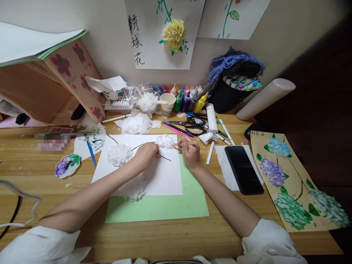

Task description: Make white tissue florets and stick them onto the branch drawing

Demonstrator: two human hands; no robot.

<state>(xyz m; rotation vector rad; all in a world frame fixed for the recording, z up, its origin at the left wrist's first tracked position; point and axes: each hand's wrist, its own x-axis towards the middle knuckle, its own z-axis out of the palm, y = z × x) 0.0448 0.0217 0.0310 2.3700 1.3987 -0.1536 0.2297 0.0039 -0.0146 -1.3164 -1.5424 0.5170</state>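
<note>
A white sheet of paper [167, 179] lies over a green sheet [156, 209]. Dark painted branch lines and three ruffled white paper flower clusters are on the white sheet: one at left [120, 154], one lower down [134, 187], partly behind my left forearm, and a smaller one [165, 141] at the top edge. My left hand [147, 156] rests on the sheet just below the small cluster, fingers curled; whatever they hold is hidden. Pinched in my right hand [189, 153] is a flat wooden stick [193, 143], its tip at the small cluster's right side.
Behind the sheet lie torn white paper pieces [136, 123], black scissors [192, 124] and pens. A paper cup [168, 102] and paint bottles [187, 101] stand by the wall. A phone [244, 169] and a finished flower picture [295, 183] are at right; a paint palette [67, 165] is at left.
</note>
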